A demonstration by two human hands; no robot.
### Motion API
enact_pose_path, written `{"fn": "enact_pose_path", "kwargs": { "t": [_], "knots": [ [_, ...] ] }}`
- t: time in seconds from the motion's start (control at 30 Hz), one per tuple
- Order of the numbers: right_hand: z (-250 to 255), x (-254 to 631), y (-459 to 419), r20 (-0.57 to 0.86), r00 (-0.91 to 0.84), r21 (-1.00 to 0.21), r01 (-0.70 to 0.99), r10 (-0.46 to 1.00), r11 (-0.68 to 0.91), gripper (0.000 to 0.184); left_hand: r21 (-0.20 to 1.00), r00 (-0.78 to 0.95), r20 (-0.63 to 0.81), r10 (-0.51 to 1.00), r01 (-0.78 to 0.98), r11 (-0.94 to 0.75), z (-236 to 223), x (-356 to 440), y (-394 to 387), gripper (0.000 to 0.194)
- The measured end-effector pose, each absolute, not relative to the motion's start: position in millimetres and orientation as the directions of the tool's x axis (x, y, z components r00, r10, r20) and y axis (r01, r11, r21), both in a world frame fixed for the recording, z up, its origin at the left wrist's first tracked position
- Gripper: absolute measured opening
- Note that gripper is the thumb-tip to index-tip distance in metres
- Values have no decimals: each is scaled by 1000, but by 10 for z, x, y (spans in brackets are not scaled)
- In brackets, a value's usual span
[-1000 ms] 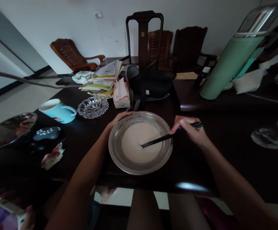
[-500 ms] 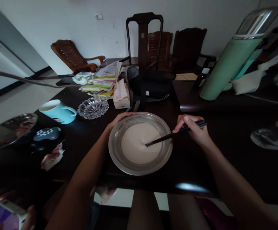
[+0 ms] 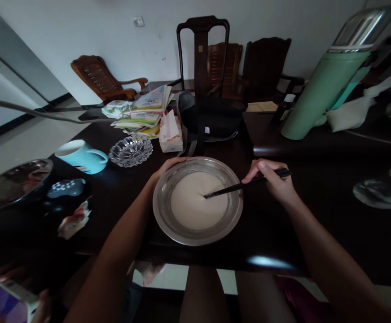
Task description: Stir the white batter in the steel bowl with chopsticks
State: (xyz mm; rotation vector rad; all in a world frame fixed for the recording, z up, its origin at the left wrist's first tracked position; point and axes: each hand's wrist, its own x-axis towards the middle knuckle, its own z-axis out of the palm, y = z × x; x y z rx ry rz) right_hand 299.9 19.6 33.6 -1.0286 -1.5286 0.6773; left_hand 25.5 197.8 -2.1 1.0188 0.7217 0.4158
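A round steel bowl (image 3: 168,224) holding pale batter (image 3: 197,204) sits on the dark table near its front edge. My left hand (image 3: 163,169) grips the bowl's far left rim, fingers curled over it. My right hand (image 3: 272,178) is closed on a pair of black chopsticks (image 3: 239,186), just right of the bowl. Their tips dip into the batter near its middle.
On the left stand a blue mug (image 3: 81,155), a glass ashtray (image 3: 130,151), a small blue toy (image 3: 65,188) and a steel plate (image 3: 13,181). Books (image 3: 144,112), a tissue pack (image 3: 170,131) and a black bag (image 3: 212,119) lie behind the bowl. A green thermos (image 3: 323,89) leans right. Another person's hand holds a phone (image 3: 3,303).
The chopstick tips have swept through the batter, first rightward and then toward the far side. My right hand shifted slightly right. The left hand stays on the rim.
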Motion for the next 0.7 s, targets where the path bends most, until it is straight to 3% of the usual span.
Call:
{"fn": "enact_pose_path", "kwargs": {
  "t": [0.07, 0.23, 0.4, 0.53, 0.63, 0.7],
  "knots": [
    [326, 2963, 190, 445, -72, -871, 200, 893, 450, 44, 876, 675, -370, 638, 26, 481, 9, 260, 1950, 30],
    [284, 2798, 214, 426, -276, -802, 326, 861, 501, 28, 873, 667, -388, 636, 44, 486, 75, 278, 1896, 29],
    [291, 2880, 234, 490, -125, -750, 444, 863, 490, 26, 871, 664, -389, 639, 40, 489, 67, 279, 1911, 32],
    [316, 3003, 219, 502, 46, -827, 320, 864, 463, 42, 859, 658, -398, 640, 22, 512, 48, 284, 1926, 30],
    [312, 2983, 208, 473, -12, -859, 214, 881, 465, 44, 846, 650, -416, 636, 21, 532, 60, 288, 1916, 28],
    [300, 2922, 208, 448, -115, -849, 257, 887, 462, 41, 842, 636, -431, 640, 28, 539, 76, 288, 1906, 27]
  ]
}}
